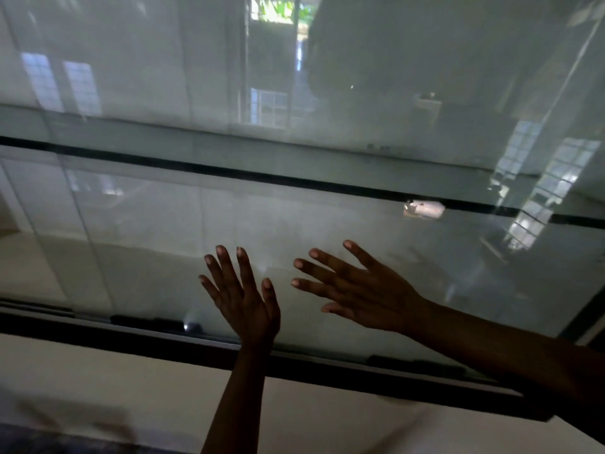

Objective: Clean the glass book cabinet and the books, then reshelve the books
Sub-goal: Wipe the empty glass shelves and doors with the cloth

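both hands flat, fingers spread, nothing held: left hand point(244, 301), right hand point(357, 291) on the glass door point(137, 231). risk: uneven push jams it in the bottom track point(157, 335); palms smear glass.

Cabinet glass point(163, 240) is noted as hazy grey-green, clouded with pale smears. The horizontal band point(229, 173) across it and the bottom frame point(131, 332) are recorded black. A white-blue grid pattern is marked in the reflected windows point(550, 172), and a bright green reflection point(278, 9) at top. The surface point(98, 371) below the frame is logged cream.
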